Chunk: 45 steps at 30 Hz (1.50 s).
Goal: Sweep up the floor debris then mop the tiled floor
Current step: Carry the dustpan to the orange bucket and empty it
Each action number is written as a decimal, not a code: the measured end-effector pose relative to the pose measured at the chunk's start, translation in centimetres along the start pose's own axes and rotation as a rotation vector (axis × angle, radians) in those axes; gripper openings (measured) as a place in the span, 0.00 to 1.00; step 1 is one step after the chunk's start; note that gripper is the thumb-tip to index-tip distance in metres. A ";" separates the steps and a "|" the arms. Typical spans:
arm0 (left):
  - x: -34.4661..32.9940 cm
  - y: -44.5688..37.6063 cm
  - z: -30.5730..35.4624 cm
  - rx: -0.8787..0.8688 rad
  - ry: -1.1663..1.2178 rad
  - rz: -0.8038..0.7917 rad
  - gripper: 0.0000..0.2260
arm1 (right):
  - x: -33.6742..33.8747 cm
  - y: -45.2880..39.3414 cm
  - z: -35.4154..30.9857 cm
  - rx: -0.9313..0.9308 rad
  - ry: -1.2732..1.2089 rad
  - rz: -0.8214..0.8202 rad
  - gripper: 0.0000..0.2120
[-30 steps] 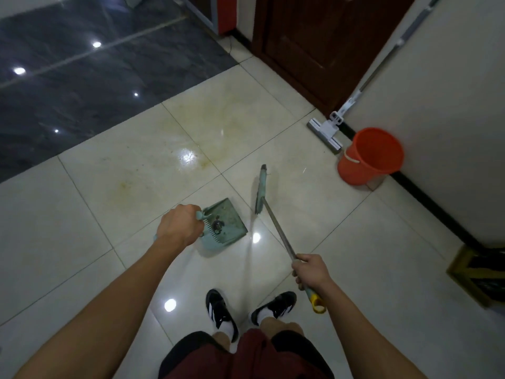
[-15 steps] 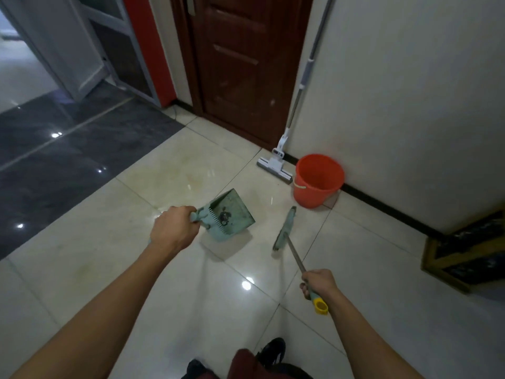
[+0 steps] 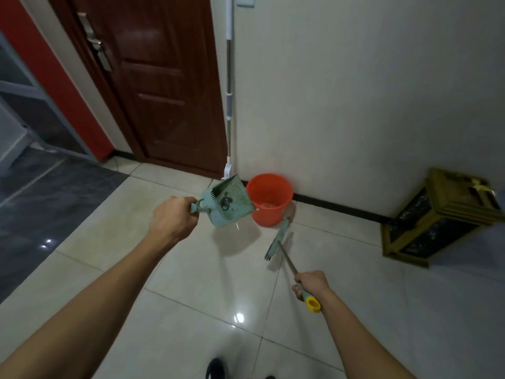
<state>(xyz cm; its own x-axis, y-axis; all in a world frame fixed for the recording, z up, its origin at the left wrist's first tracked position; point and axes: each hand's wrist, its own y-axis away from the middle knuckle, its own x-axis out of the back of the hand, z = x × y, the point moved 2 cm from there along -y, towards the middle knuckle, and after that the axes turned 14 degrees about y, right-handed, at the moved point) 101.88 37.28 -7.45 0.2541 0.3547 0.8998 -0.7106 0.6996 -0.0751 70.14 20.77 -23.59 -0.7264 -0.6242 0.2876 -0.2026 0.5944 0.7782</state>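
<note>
At centre frame the left hand has its fingers wrapped round the handle of a green dustpan, raised off the tiled floor with dark debris inside. Behind it a mop leans on the wall beside an orange bucket. Lower right, the right hand grips the broom. Sweeping looks finished; next the debris needs emptying, then the mop taking up.
</note>
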 end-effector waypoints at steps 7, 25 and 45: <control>-2.5 -6.3 3.6 -0.159 -0.091 -0.025 0.09 | 2.2 -2.3 -0.9 -0.054 -0.077 0.010 0.05; -12.6 -21.7 9.5 -0.742 -0.537 -0.423 0.09 | 3.6 -10.6 -8.6 -0.137 -0.093 0.137 0.05; -15.8 -23.9 15.7 -0.835 -0.663 -0.480 0.06 | 5.8 -13.8 -11.4 -0.077 -0.101 0.063 0.05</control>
<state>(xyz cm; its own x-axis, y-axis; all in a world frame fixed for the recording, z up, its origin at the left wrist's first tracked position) 104.58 5.21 -13.16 -0.1879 -0.2771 0.9423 0.0798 0.9519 0.2958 76.26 3.16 -26.30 -0.7992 -0.5303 0.2830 -0.1063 0.5881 0.8018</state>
